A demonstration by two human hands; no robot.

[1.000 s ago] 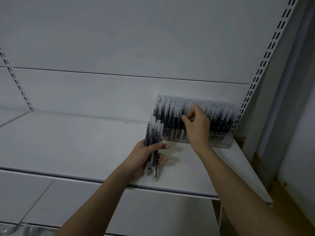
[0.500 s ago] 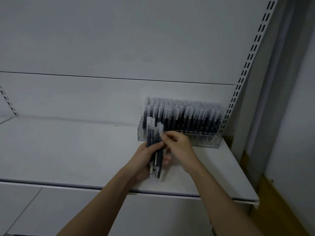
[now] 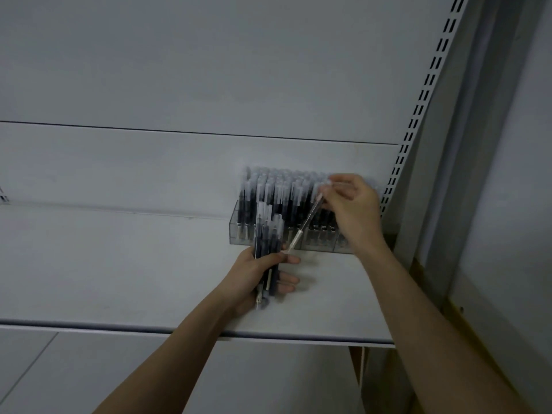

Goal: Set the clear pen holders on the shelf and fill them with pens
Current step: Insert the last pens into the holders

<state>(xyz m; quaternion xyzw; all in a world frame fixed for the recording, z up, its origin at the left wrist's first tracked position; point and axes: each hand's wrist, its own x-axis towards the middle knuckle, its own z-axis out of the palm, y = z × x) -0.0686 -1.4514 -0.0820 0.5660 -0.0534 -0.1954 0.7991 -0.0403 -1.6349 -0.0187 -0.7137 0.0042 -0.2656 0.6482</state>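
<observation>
A clear pen holder (image 3: 239, 231) stands at the back right of the white shelf (image 3: 119, 264), packed with several dark pens with frosted caps (image 3: 277, 192). My left hand (image 3: 257, 279) grips an upright bundle of the same pens (image 3: 267, 237) just in front of the holder. My right hand (image 3: 352, 210) pinches one pen (image 3: 304, 225) by its cap end; the pen slants down-left, its tip near my left thumb. My right hand hides part of the holder's right side.
A slotted upright (image 3: 418, 115) runs up the right side of the white back panel (image 3: 209, 85). The shelf's front edge (image 3: 149, 328) crosses below my hands. A grey wall and wooden trim (image 3: 478, 324) lie to the right.
My right hand pulled one pen out of the bundle and lifted it up and to the right toward the holder. The left hand stays put with the bundle.
</observation>
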